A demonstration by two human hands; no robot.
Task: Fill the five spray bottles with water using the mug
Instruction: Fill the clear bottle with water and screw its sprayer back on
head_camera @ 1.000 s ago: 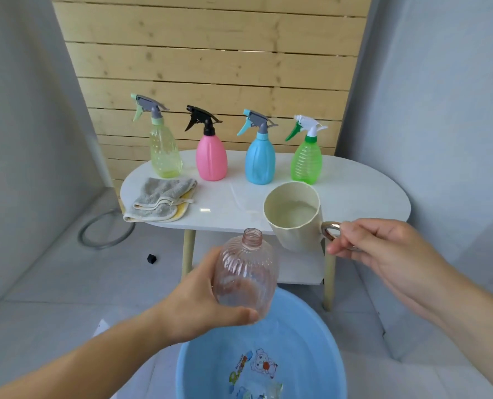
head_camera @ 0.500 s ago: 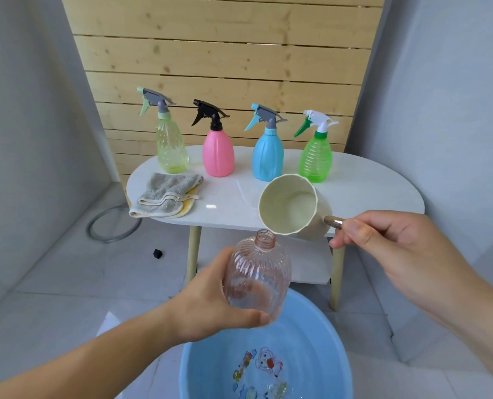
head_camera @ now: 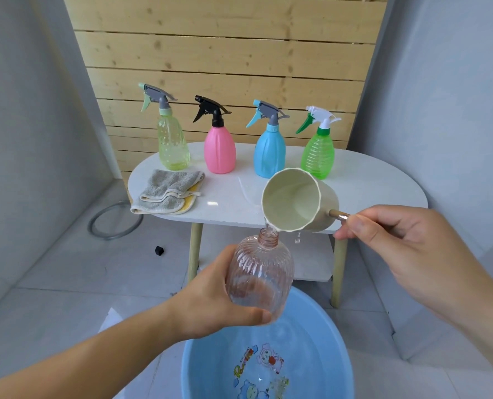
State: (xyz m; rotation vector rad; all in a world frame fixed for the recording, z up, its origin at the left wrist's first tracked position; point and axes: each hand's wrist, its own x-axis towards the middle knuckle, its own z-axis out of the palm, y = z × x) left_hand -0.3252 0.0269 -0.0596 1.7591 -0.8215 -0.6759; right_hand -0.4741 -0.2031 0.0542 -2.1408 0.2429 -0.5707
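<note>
Two hands share the pour. The left hand (head_camera: 219,300) wraps its fingers and thumb round the lower body of a clear, pink-tinted ribbed spray bottle (head_camera: 261,272), holding it upright with its spray head off and its neck open. The right hand (head_camera: 397,243) pinches the metal handle (head_camera: 338,215) of the cream mug (head_camera: 294,200), which sits at about 1 o'clock from the bottle's neck, tipped over with its mouth facing the camera. A thin stream runs from the mug's lower lip into the neck, and a stray drop (head_camera: 297,240) falls just beside it at 3 o'clock.

Below the bottle, at 6 o'clock, the blue basin (head_camera: 193,370) holds water and catches any spill. Beyond, at 12 o'clock, the white oval table (head_camera: 369,191) carries four capped spray bottles in a row: yellow-green (head_camera: 173,148), pink (head_camera: 220,154), blue (head_camera: 269,155) and green (head_camera: 317,158), with a grey cloth (head_camera: 167,192) at 9 o'clock of them.

By my judgement this looks like the last of the five; it holds only a little water low down, so most of its fill remains, and its spray head, not in view, still needs fitting. Whether the capped four are full I cannot tell.
</note>
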